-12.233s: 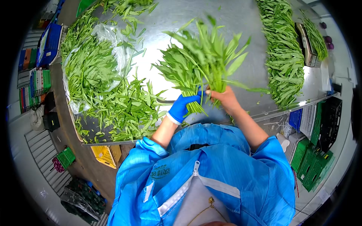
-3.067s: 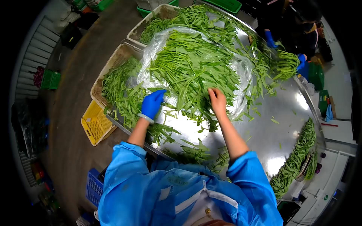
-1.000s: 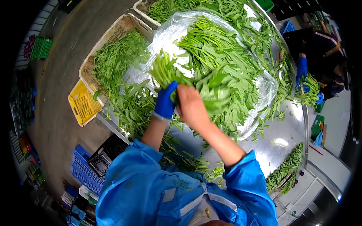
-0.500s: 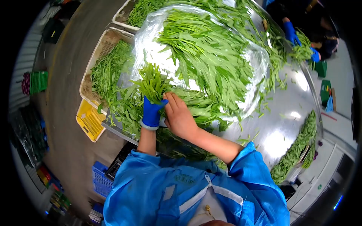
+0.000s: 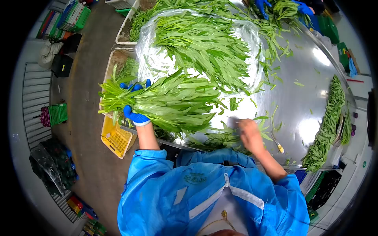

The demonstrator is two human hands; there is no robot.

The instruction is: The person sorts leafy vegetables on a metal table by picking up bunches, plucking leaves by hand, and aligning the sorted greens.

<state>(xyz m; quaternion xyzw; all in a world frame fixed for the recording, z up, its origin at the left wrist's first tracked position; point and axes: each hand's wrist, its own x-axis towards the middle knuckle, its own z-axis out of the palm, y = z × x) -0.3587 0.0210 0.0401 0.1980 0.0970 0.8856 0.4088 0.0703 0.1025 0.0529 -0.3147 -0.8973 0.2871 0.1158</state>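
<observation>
My left hand (image 5: 136, 114), in a blue glove, is wrapped round a large bunch of leafy greens (image 5: 177, 102), stems to the left and leaves to the right. My bare right hand (image 5: 250, 135) is over the metal table near its front edge, right of the bunch; its fingers are blurred. Loose leaves (image 5: 222, 138) lie beside it. Beyond the bunch, a heap of greens (image 5: 204, 47) rests on clear plastic (image 5: 147, 47). A thin stalk with a pale, dirty end (image 5: 280, 148) lies right of my right hand.
Dirty white crates (image 5: 112, 65) stand along the table's left side, with a yellow crate (image 5: 118, 139) below. A row of greens (image 5: 328, 126) lies on the metal table (image 5: 303, 102) at the right, near a scale (image 5: 339, 129). At the top right, a co-worker's gloved hands (image 5: 263, 8) hold greens.
The bunch in my left hand has turned from upright stems to lying sideways. My right hand has left it and moved right. The view has shifted, with more of the table's right side showing.
</observation>
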